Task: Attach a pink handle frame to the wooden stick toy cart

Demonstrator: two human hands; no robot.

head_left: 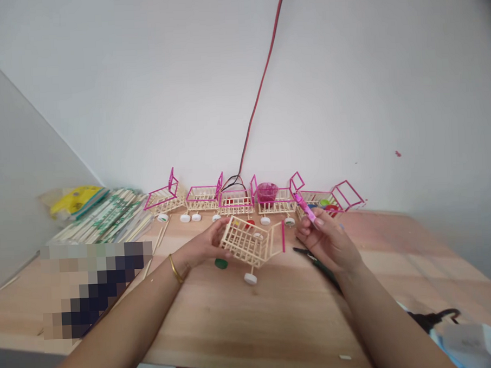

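Note:
My left hand [210,244] grips the left end of a small cart [248,241] made of pale sticks, tilted above the table. Its handle has a pink bar at the right, and a white wheel hangs below. Between the fingers of my right hand [327,240] is a pink marker [305,207], pointing up and left, to the right of the cart. A green cap [221,263] lies beneath my left hand. Behind stands a row of similar carts with pink edges, among them one at the far left [162,197] and one at the right [327,195].
A pink-stained cup [267,192] sits amid the carts. Black-handled pliers [320,265] lie beside my right wrist. Stick bundles [104,217] and a yellow bag [77,199] fill the back left. A red cable [261,85] runs down the wall. Plastic packaging [472,345] is at front right.

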